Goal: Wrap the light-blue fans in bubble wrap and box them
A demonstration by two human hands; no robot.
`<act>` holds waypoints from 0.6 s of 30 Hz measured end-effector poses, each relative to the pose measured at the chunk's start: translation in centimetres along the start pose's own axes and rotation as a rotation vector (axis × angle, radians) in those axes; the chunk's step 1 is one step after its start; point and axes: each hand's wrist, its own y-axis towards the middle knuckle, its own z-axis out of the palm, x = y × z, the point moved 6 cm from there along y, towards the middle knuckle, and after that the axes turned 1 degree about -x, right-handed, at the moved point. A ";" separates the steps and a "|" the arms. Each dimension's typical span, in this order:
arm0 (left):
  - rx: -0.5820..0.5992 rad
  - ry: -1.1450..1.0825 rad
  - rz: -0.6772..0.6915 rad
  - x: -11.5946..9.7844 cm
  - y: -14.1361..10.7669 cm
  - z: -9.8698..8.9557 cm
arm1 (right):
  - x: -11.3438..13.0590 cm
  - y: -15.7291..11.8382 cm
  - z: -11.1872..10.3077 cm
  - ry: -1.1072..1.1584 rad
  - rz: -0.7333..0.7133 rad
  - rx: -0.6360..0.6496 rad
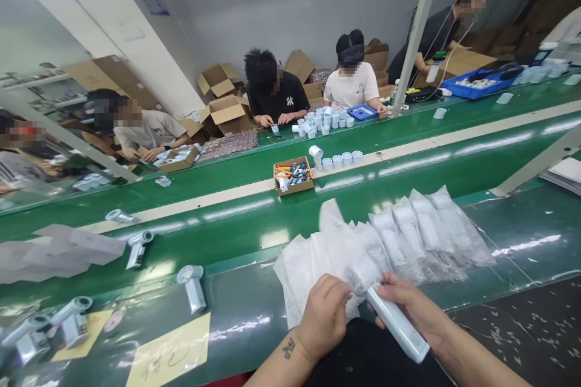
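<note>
A light blue device (pixel 397 321) with a long handle lies in my right hand (pixel 408 308), whose fingers wrap round it near its upper end. The device's head end is inside a translucent plastic bag (pixel 363 272). My left hand (pixel 324 311) is closed in a pinch on the edge of this bag, left of the device. Under and beyond my hands, flat translucent bags (pixel 304 266) overlap on the green work surface. Several filled bags (pixel 422 224) lie side by side to the right of them.
Similar devices (pixel 193 290) lie at the left near yellow paper sheets (pixel 170 354). A carton of small parts (pixel 293 176) and white round parts (pixel 342 160) stand on the centre strip. Several people sit across the green line (pixel 218 178). Metal posts (pixel 417 30) rise beside it.
</note>
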 end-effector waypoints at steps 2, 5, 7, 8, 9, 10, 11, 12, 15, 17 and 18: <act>0.002 0.050 0.047 -0.8 0.2 0.1 | 0.0 0.2 0.6 -0.009 -0.025 -0.017; 0.058 0.093 0.149 -2.2 1.0 0.6 | -0.4 0.6 1.8 -0.029 0.019 0.028; 0.147 0.078 0.171 -2.8 1.3 1.1 | -0.5 0.6 1.8 0.037 0.040 -0.011; 0.176 0.041 0.122 -2.6 1.3 1.2 | -0.5 0.5 1.4 0.070 0.044 -0.055; 0.187 -0.019 0.018 -2.2 1.2 1.2 | -0.3 0.2 0.9 0.075 0.047 -0.099; 0.175 -0.098 -0.133 -1.5 1.0 1.0 | -0.1 -0.2 0.3 0.030 0.049 -0.130; 0.153 -0.192 -0.312 -0.7 0.6 0.7 | 0.2 -0.8 -0.2 -0.079 0.043 -0.138; 0.135 -0.297 -0.488 -0.1 0.0 0.5 | 0.8 -1.6 -0.7 -0.238 0.014 -0.129; 0.203 -0.601 -0.749 -0.7 -0.8 0.3 | 3.2 -4.5 -1.6 -0.701 -0.094 -0.025; 0.367 -0.717 -0.665 -2.7 -0.3 0.5 | 4.1 -6.4 -2.2 -0.767 -0.049 0.086; 0.460 -0.741 -0.603 -3.6 0.0 0.8 | 4.2 -7.2 -2.6 -0.753 0.015 0.129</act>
